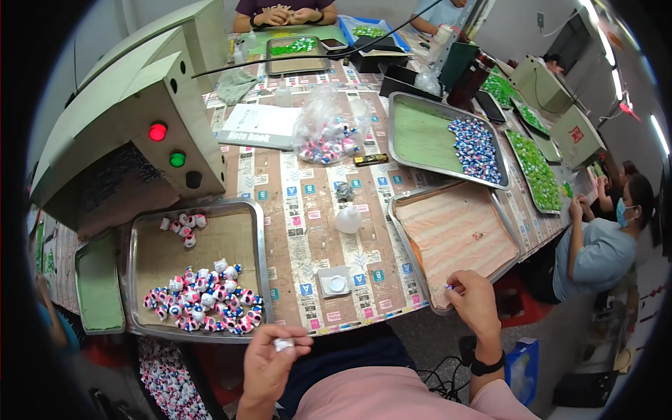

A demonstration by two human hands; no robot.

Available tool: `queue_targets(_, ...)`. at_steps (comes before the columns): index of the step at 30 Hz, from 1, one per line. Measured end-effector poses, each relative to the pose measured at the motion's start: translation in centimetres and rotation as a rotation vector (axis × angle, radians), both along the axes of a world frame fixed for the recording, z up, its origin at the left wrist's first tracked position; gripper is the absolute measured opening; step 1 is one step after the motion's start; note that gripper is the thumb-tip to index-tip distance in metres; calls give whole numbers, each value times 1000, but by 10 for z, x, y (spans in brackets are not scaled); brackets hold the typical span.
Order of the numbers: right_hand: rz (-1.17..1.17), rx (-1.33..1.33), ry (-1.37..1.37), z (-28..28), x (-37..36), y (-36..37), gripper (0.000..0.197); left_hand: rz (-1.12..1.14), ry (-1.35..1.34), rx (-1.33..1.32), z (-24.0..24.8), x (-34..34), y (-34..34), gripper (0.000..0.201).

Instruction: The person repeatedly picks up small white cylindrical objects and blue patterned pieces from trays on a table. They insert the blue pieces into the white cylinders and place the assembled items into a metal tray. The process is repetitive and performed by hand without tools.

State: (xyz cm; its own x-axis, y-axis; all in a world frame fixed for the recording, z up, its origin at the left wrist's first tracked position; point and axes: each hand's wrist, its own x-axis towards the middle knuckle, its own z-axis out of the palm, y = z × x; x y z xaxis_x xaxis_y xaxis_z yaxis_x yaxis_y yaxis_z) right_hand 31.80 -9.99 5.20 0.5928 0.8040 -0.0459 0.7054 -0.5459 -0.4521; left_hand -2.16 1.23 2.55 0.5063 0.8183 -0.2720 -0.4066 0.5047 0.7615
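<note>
My left hand (264,367), low in the middle by the table's front edge, has its fingers closed round a small white figurine piece (283,344). Over the near corner of a tray lined with pinkish cloth (455,231), my right hand (476,302) pinches a tiny blue-and-white piece (449,286), mostly covered by the fingertips. Between the hands a white round dish (337,283) rests on a square pad. Behind it stands a white squeeze bottle (348,220). To the left, a metal tray (260,238) holds many white, pink and blue figurine heads (203,299).
At the left stands a machine (129,105) with red and green lights. A tray of small blue-and-white pieces (434,140) is back right. A notebook (259,126) lies beside a plastic bag of figurines (329,136). Other people sit across the table and to the right.
</note>
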Motion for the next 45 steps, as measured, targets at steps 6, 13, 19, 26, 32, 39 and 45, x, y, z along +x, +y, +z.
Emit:
queue_targets(6,-104,304,833,4,-22,13,11,-122,-270,-381,-18,11,-3,29)
queue_targets(13,314,281,971,5,-71,54,15,-106,-354,-491,-19,12,0,41)
queue_targets(19,257,210,952,-5,-91,75,14,-83,-297,-436,-18,9,-1,33)
queue_targets(26,333,238,636,-12,-101,92,15,-91,-217,-397,-17,6,-2,29)
queue_targets(32,391,296,378,-15,-110,102,14,-90,-197,-388,-23,2,-7,30)
queue_targets(39,507,315,178,-17,-119,114,13,-70,-194,-394,-18,3,-9,28)
queue_targets(45,508,337,139,-20,-117,111,12,-89,-218,-357,-29,3,-12,33)
